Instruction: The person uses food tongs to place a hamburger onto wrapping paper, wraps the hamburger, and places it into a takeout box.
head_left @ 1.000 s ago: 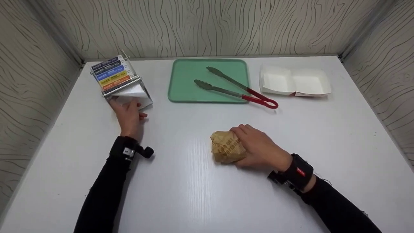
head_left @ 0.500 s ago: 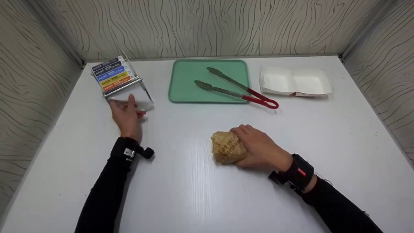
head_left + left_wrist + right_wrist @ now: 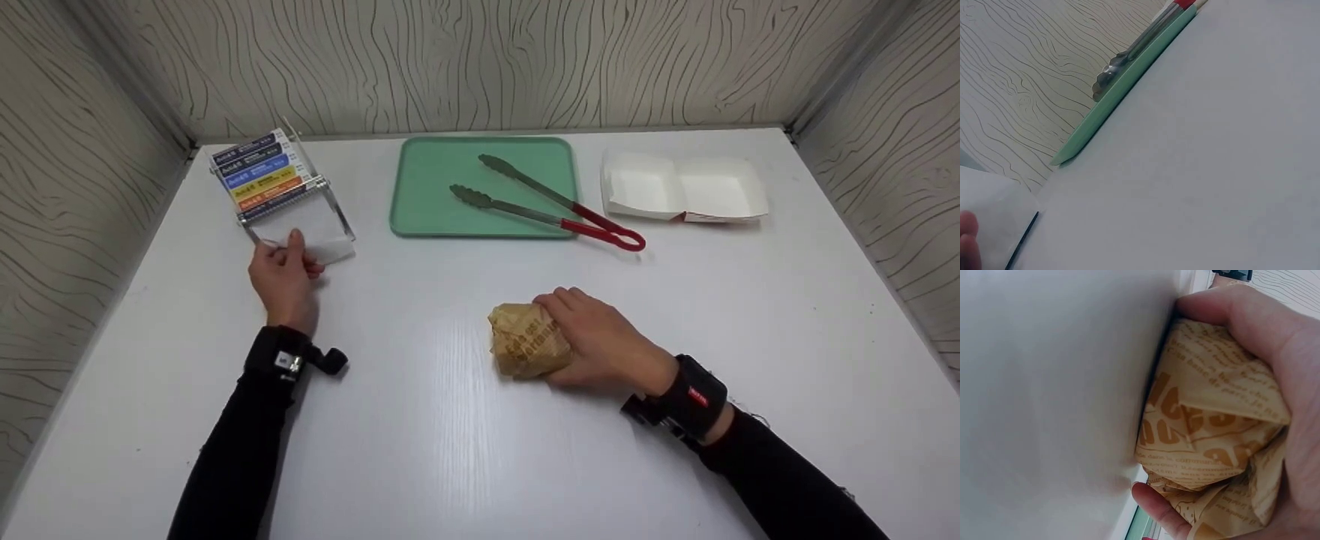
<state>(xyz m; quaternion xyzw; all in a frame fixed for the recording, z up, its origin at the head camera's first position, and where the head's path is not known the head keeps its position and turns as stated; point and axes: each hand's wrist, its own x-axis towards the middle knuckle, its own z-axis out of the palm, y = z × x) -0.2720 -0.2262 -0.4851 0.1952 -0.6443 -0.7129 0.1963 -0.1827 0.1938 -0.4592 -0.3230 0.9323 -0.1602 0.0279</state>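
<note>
At the far left, my left hand pinches the front end of a white sheet, thumb on top. The sheet slopes down from a clear-sided holder with metal bars, which bears several coloured printed strips. In the left wrist view, only some fingertips show against the white sheet. Near the table's middle my right hand grips a round bundle wrapped in brown printed paper. The right wrist view shows thumb and fingers around the wrapped bundle, which rests on the table; its contents are hidden.
A green tray lies at the back middle, with red-handled metal tongs across it, handles past its right edge. An unfolded white paper box stands at the back right. Wood-pattern panels border the white table.
My left hand has drawn back toward me and lower, thumb now over the white sheet's front end; more of the sheet shows below the bars. The right hand and wrapped bundle have stayed put.
</note>
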